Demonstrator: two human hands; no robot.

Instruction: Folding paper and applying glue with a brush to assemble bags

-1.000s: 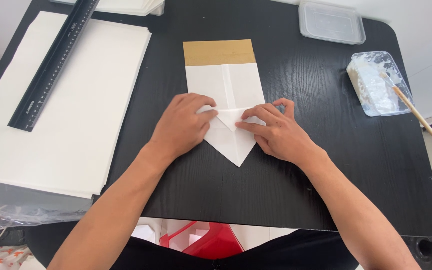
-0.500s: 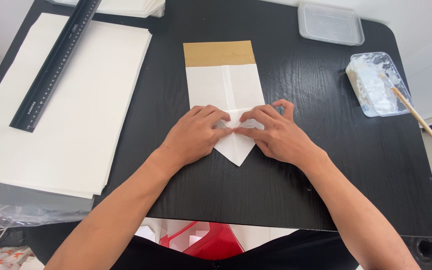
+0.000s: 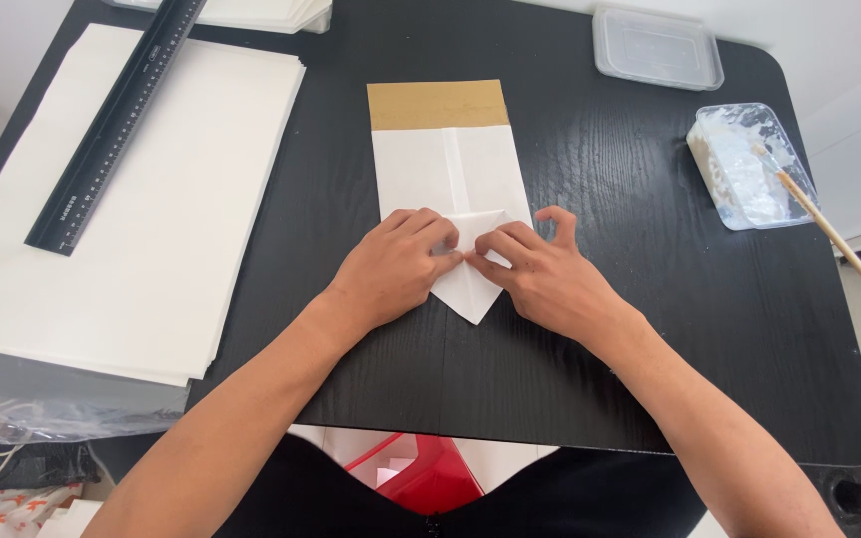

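A folded white paper bag [image 3: 450, 174] with a brown strip at its far end lies flat on the black table [image 3: 610, 339]. Its near end is folded into a point. My left hand [image 3: 391, 269] presses down on the left side of that folded point, fingers bent. My right hand [image 3: 540, 274] presses the right side, fingertips meeting the left hand's near the middle crease. Both hands cover most of the folded flaps.
A thick stack of white paper sheets [image 3: 102, 219] lies at the left with a long black ruler [image 3: 117, 120] on top. A clear lidded box [image 3: 658, 47] sits at the back right. An open tub of white paste [image 3: 744, 164] holds a wooden stick [image 3: 839, 244].
Both hands have slid closer together along the fold, the left hand moving right toward the middle crease. The bag has stayed in place.
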